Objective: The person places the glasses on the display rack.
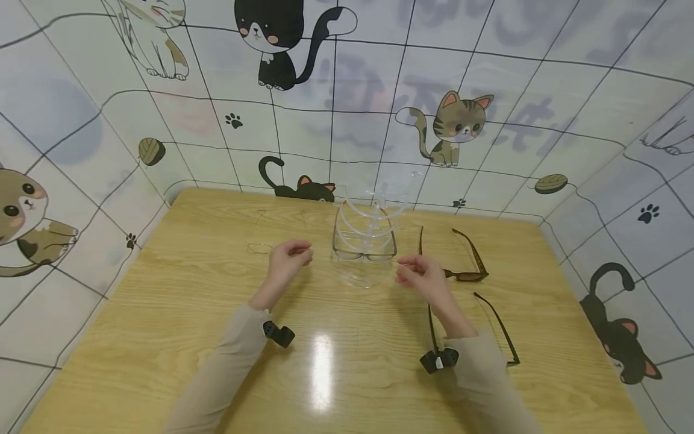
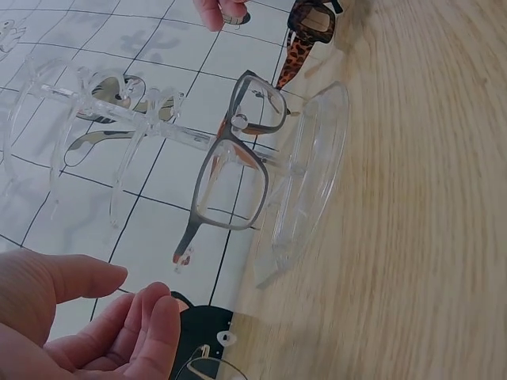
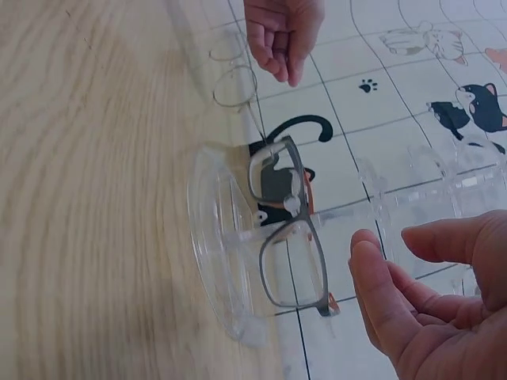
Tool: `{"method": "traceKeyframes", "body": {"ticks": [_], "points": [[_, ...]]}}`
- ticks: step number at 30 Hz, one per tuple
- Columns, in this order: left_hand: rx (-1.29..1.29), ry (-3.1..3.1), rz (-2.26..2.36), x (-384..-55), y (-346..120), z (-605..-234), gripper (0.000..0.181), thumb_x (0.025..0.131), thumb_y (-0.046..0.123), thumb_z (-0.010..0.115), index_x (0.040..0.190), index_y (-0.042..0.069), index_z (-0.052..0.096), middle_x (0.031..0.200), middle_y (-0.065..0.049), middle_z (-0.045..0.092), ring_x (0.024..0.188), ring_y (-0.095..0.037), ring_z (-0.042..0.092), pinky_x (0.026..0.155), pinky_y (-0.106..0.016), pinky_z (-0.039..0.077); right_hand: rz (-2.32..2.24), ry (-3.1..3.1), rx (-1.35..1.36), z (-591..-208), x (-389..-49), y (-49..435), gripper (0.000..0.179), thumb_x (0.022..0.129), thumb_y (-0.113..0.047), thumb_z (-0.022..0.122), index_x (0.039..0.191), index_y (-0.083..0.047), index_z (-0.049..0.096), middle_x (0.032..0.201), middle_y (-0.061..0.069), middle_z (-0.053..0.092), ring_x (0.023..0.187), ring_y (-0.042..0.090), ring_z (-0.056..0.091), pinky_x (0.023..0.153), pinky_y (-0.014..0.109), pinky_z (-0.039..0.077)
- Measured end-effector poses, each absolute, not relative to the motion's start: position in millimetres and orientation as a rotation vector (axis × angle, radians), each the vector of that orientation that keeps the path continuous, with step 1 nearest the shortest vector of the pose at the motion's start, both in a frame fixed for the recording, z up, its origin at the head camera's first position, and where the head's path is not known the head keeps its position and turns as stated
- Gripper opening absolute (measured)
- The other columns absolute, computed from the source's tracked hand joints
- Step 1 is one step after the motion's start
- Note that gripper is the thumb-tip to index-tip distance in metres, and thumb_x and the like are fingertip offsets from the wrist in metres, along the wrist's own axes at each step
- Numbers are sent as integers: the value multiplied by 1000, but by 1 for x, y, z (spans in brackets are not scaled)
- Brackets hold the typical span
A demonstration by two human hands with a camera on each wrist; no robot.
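Observation:
A clear plastic tiered display stand (image 1: 374, 226) stands at the back middle of the table. Grey-framed glasses (image 1: 355, 257) sit low on it, lenses facing me, their bridge (image 3: 299, 207) over the stand's small nose peg. To the left of the stand is my left hand (image 1: 288, 259), its fingers loosely bent and thumb apart from them, holding nothing. My right hand (image 1: 425, 277) hovers on the other side, also without anything between thumb and fingers. In both wrist views a gap shows between each hand and the grey glasses.
Thin wire-rimmed glasses (image 1: 260, 248) lie left of my left hand. Tortoiseshell sunglasses (image 1: 470, 276) lie behind and right of my right hand. Dark-framed glasses (image 1: 504, 330) lie nearer, partly hidden under my right forearm. A cat-patterned wall covering (image 1: 368, 78) rises behind the table (image 1: 260, 386).

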State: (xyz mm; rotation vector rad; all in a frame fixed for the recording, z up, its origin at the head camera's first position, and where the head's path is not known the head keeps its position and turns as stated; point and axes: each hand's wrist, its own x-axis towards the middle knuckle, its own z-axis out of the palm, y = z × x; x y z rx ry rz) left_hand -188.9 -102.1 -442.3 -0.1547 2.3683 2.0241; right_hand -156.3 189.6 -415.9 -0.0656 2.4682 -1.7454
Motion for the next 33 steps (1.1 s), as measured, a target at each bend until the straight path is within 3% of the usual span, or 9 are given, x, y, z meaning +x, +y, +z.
{"method": "traceKeyframes", "body": {"ticks": [19, 33], "points": [[-243, 2410, 2002, -171, -144, -449, 27, 89, 3, 60, 112, -11, 60, 101, -20, 63, 76, -9, 63, 75, -26, 56, -1839, 2316, -196, -431, -145, 141, 28, 91, -3, 59, 111, 15, 56, 88, 20, 64, 74, 20, 66, 72, 40, 57], [-311, 2457, 1979, -163, -170, -453, 27, 90, 3, 60, 114, -10, 60, 101, -20, 62, 74, -6, 62, 73, -24, 56, -1885, 2237, -295, -432, -148, 106, 27, 90, 1, 58, 112, 17, 56, 88, 22, 64, 72, 17, 66, 70, 35, 58]]}}
